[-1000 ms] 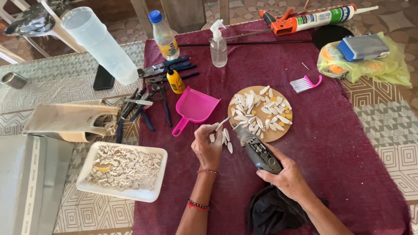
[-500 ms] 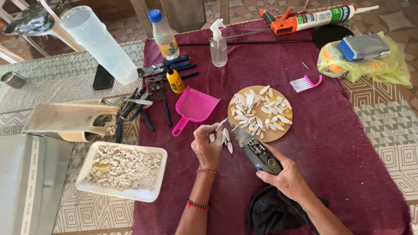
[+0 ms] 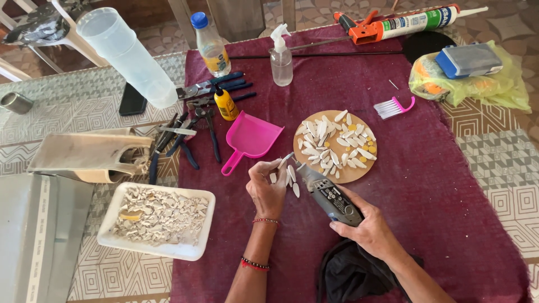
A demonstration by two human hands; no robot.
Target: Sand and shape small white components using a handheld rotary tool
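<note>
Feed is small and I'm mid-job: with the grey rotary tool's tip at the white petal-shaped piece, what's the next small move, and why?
Probably ease the grey handheld rotary tool in the right hand lightly along the white petal-shaped piece pinched in the left hand: its tip sits right beside that piece's edge, with more loose pieces lying just below.

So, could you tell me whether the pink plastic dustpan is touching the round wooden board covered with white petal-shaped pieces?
Apart. The head view shows a strip of maroon cloth between the pink plastic dustpan and the round wooden board.
</note>
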